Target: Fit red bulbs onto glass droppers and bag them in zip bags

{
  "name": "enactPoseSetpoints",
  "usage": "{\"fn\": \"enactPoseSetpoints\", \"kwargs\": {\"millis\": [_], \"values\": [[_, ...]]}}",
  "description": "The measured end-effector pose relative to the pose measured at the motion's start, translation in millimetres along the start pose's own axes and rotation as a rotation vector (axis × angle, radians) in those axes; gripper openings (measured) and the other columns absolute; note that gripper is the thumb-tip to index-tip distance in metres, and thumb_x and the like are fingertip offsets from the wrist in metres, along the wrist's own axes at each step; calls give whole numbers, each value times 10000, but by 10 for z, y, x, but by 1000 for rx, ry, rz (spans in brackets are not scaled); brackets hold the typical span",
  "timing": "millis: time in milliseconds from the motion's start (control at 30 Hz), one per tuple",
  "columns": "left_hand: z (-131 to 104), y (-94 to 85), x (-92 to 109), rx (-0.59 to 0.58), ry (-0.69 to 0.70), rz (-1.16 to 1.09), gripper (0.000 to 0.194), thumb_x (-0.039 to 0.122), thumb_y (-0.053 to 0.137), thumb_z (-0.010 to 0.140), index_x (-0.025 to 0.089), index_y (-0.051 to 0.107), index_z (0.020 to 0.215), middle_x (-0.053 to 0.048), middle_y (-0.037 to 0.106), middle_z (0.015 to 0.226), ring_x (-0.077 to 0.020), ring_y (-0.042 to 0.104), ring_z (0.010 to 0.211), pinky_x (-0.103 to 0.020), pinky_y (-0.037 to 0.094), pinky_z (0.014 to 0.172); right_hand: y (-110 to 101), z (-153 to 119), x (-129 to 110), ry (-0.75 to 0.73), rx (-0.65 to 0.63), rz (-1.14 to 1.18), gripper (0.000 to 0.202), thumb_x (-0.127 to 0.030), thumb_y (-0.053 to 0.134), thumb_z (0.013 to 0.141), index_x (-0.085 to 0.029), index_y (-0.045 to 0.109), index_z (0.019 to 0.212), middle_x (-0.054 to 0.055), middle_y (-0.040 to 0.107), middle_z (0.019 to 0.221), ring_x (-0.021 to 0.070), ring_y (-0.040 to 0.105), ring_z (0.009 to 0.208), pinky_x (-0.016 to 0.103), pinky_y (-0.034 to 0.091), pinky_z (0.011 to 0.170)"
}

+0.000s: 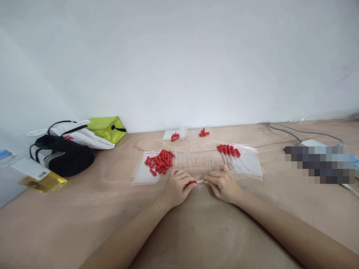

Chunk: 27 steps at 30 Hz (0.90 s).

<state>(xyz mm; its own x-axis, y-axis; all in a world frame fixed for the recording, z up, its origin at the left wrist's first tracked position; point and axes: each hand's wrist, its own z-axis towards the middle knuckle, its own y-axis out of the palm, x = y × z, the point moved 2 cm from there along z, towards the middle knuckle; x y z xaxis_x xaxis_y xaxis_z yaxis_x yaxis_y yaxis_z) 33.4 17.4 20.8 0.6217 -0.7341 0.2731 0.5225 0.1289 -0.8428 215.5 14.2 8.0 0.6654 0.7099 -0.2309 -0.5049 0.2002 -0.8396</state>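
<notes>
Near the middle of the table, my left hand point(179, 186) pinches a red rubber bulb point(192, 182). Opposite it, my right hand point(223, 185) grips a thin glass dropper tube point(200, 181), whose end meets the bulb; how far it goes in is hidden by the fingers. Behind my left hand, a heap of red rubber bulbs point(161, 161) lies on clear plastic bags point(144, 173). A row of loose glass tubes point(193, 157) lies beyond both hands. Past my right hand, several droppers with red bulbs fitted point(228, 150) rest on more clear bags point(251, 162).
Small groups of red bulbs point(175, 137) lie at the back near the wall. On the left are a black bag point(66, 157), a lime-green bag point(104, 127) and a gold packet point(53, 183). Grey cables point(303, 130) and a blurred-out object point(322, 162) are on the right.
</notes>
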Motion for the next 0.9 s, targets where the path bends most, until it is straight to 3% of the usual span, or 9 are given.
{"fn": "enactPoseSetpoints", "kwargs": {"millis": [267, 533, 733, 833, 900], "values": [[4, 26, 13, -40, 50, 15, 128, 257, 474, 822, 187, 563, 761, 13, 628, 724, -138, 541, 757, -362, 245, 911, 67, -13, -65, -15, -15, 31, 262, -184, 348, 859, -171, 597, 779, 13, 579, 645, 106, 448, 591, 287, 183, 645], [31, 15, 12, -69, 48, 4, 148, 262, 472, 826, 191, 579, 751, 11, 634, 726, -136, 552, 754, -376, 253, 920, 115, 22, -87, 2, -56, 78, 259, -181, 346, 868, -163, 590, 786, 16, 583, 676, 106, 465, 623, 276, 201, 648], [68, -48, -65, -62, 15, -9, 135, 273, 538, 803, 199, 626, 732, 23, 626, 633, -126, 566, 667, -392, 268, 927, 46, 108, -99, -30, -37, -93, 208, -245, 424, 844, -200, 618, 788, 27, 586, 740, 146, 447, 740, 301, 181, 648], [46, -27, -136, -52, 16, -30, 121, 278, 536, 810, 228, 643, 788, 27, 637, 660, -126, 571, 691, -400, 261, 941, 31, 119, -93, -75, -44, -169, 205, -246, 440, 831, -204, 630, 768, 25, 583, 704, 147, 431, 724, 314, 174, 650], [27, -25, -181, -36, -35, -33, 176, 310, 553, 796, 249, 613, 949, 4, 657, 835, -158, 567, 826, -400, 285, 930, 15, 114, -30, -50, -19, -192, 212, -242, 433, 829, -204, 636, 783, 29, 589, 694, 150, 435, 722, 315, 178, 656]]}}
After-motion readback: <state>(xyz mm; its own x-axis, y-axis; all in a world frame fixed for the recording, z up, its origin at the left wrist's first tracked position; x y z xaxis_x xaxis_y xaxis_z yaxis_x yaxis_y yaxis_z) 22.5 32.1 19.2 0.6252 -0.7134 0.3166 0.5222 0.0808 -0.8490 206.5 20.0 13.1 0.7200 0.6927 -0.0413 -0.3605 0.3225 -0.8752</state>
